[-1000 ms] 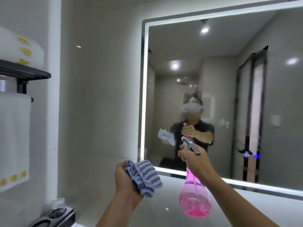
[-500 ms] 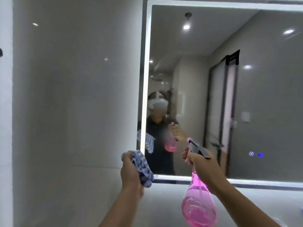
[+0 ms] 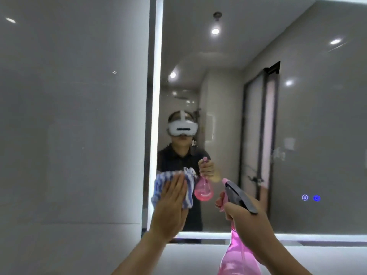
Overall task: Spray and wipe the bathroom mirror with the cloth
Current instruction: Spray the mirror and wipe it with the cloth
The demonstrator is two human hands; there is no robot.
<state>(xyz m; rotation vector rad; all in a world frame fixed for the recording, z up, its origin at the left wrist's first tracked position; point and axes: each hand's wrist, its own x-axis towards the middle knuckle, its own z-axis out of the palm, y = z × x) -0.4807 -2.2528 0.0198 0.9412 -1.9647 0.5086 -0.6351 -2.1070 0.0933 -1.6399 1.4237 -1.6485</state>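
— Starting nearest, what gets cut off?

— Both forearms run out past the bottom edge. The pink spray bottle (image 3: 237, 259) loses its lower body there too; it is translucent, glossy plastic, bulbous below a narrow neck, with a dark grey angular trigger head on top. I see no label or writing on it.

— And the hands?

— The right hand (image 3: 248, 223) is wrapped closed around the bottle's neck, fingers at the trigger; most of them are hidden behind the hand itself. The left hand (image 3: 171, 207) is flat and open, fingers together, palm pressing the cloth (image 3: 158, 187) against the glass.

— Where on the glass?

— Near the bottom left corner of the mirror (image 3: 297, 135), just inside its left edge. The cloth is soft, ribbed, blue and white striped; the hand covers its middle, so only the rumpled borders show.

— Anything readable?

— Only two small glowing blue touch icons (image 3: 310, 198) toward the mirror's lower right; one has wavy lines, the other is too blurred to tell.

— Further back?

— A bright white light strip (image 3: 156, 96) frames the mirror's left and bottom edges. Smooth, glossy grey wall tile (image 3: 69, 116) fills the left. The reflection shows the person in a dark shirt and white headset, a dark-framed door and ceiling spotlights, all rather soft. The mirror's right side and top run out of frame.
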